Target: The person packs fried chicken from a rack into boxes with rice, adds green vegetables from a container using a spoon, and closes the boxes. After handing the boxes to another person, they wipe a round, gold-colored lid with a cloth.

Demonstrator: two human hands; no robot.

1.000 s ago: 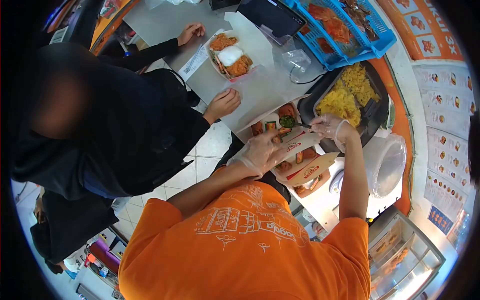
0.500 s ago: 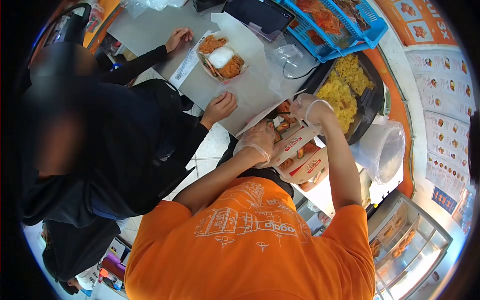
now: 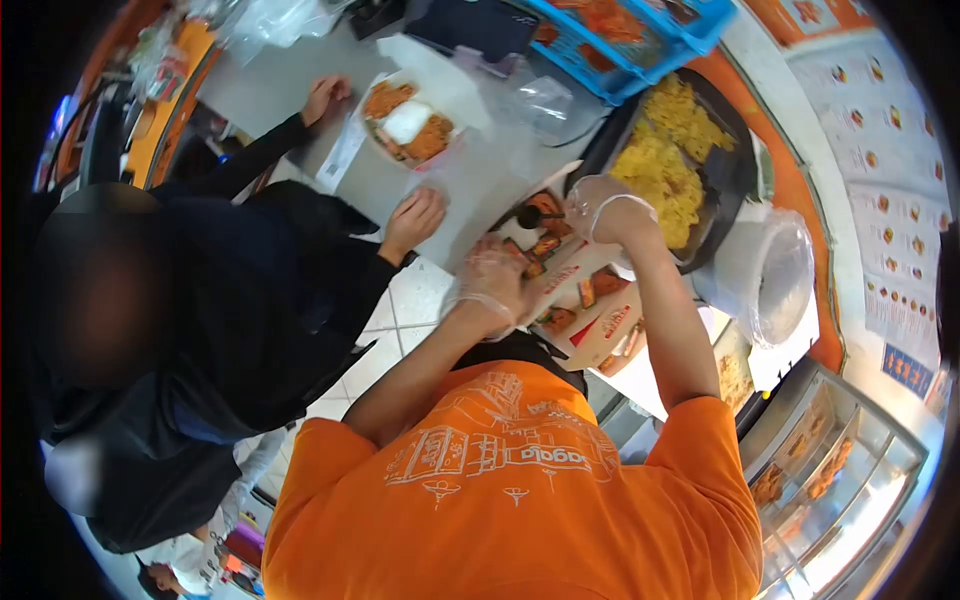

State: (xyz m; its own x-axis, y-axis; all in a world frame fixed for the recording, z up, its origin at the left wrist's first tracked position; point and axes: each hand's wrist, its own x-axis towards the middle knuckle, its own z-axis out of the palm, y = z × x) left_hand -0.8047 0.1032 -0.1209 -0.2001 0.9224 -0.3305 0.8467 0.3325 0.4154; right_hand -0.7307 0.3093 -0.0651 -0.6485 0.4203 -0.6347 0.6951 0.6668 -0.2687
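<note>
At frame centre, the open food box (image 3: 560, 290) is steadied by the gloved left hand (image 3: 492, 278), fingers spread flat on its edge; the right hand (image 3: 600, 205) is closed on a dark utensil (image 3: 528, 214) at the box's upper rim, just beside the black tray (image 3: 735, 175).

At two o'clock of the gloved left hand (image 3: 492, 283), the gloved right hand (image 3: 597, 207) grips a dark utensil (image 3: 528, 215) over the open food box (image 3: 560, 275); a tray of yellow food (image 3: 665, 165) lies at one o'clock.
</note>
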